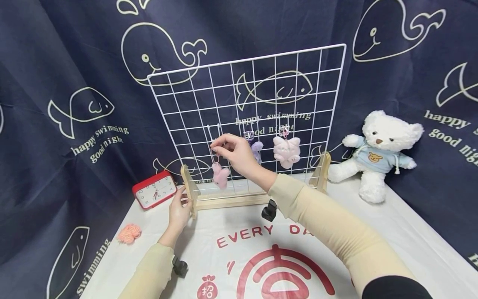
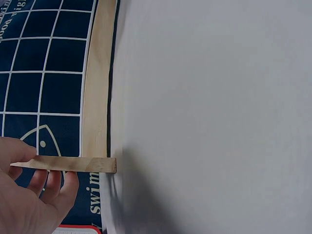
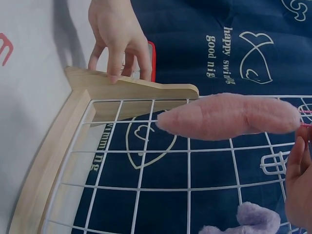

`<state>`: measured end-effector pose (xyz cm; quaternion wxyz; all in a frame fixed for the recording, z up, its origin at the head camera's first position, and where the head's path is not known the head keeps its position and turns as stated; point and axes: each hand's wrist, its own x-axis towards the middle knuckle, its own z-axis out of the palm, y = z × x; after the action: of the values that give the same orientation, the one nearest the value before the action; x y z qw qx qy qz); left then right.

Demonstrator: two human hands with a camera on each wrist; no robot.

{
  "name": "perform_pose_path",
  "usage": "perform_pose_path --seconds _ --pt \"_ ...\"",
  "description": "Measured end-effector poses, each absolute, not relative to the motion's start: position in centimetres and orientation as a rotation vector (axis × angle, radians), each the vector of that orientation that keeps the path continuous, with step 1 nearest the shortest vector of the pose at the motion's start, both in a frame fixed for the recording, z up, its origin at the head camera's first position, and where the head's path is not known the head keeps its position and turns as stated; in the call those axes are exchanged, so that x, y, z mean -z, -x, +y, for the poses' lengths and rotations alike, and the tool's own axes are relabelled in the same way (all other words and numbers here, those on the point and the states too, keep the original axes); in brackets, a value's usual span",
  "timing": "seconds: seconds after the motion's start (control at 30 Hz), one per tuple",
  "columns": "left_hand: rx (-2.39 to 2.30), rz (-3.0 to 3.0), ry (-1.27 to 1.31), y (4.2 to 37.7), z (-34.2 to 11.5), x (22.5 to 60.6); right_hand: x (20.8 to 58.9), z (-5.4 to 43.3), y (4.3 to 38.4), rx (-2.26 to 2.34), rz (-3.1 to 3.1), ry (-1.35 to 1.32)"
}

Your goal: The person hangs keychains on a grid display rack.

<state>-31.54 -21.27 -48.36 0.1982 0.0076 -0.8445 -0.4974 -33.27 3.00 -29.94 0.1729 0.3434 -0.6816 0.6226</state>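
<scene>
My right hand [image 1: 242,155] pinches the pink chain of a pink plush keychain [image 1: 221,176], which hangs below the fingers in front of a white wire grid panel [image 1: 246,60]. In the right wrist view the fuzzy pink body [image 3: 219,117] fills much of the upper right, and only part of the hand shows at the edge. My left hand [image 1: 180,211] grips the left wooden foot [image 2: 73,164] of the grid stand, thumb on one side and fingers on the other. To the right, a purple plush keychain [image 1: 256,150] and a pale pink plush keychain [image 1: 286,151] hang on the grid.
A red-framed clock [image 1: 154,189] stands left of the stand, close to the left hand. Pink yarn-like stuff [image 1: 129,234] lies on the white tablecloth [image 1: 209,249]. A white teddy bear [image 1: 377,153] sits at the right. White hooks [image 3: 275,164] stick out from the grid.
</scene>
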Motion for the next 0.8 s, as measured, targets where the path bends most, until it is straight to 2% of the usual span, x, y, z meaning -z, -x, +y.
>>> perform_pose_path --seconds 0.8 --pt "1.394 -2.344 0.000 31.65 -21.41 48.46 29.84 2.78 34.24 -1.772 -1.964 -0.909"
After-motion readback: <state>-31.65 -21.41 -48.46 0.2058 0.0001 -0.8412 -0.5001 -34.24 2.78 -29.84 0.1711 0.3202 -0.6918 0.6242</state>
